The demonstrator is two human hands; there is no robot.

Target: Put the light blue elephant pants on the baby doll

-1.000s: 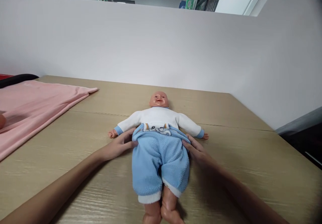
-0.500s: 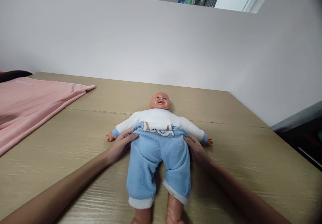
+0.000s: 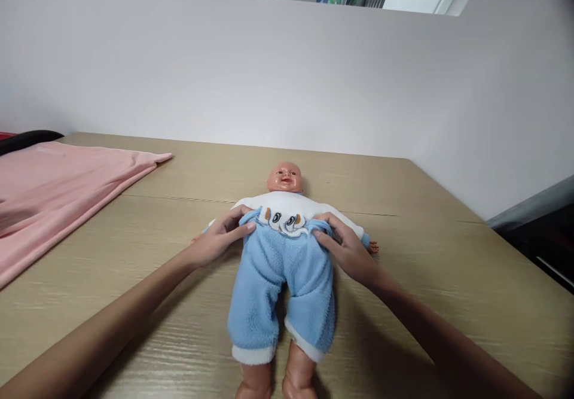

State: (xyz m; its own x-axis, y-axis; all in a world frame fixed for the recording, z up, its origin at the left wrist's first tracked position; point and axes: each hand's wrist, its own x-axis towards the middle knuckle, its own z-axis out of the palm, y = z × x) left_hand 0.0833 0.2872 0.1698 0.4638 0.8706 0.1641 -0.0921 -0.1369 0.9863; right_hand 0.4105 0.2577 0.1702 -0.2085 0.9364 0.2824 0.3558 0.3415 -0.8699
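A baby doll [image 3: 286, 177] lies on its back on the wooden table, head away from me, arms spread out. It wears a white top [image 3: 287, 200] with blue cuffs and fuzzy blue trousers [image 3: 282, 273] with white hems; its lower legs are bare. A white animal-face patch [image 3: 287, 222] with dark eyes shows at the trousers' upper edge. My left hand [image 3: 226, 234] pinches the left side of that edge between thumb and fingers. On the right side, my right hand [image 3: 343, 243] is closed on the same edge. The doll's left-side hand is mostly hidden behind my left hand.
A pink cloth [image 3: 67, 189] is spread over the table's left side, with a black curved object [image 3: 29, 140] behind it. A white wall [image 3: 269, 76] rises at the table's [image 3: 448, 291] back edge. Something dark [image 3: 538, 231] stands beyond the right edge.
Both hands have moved up to the trousers' upper edge and raised it. The patch, folded over before, now shows its face and eyes. The legs have shifted slightly.
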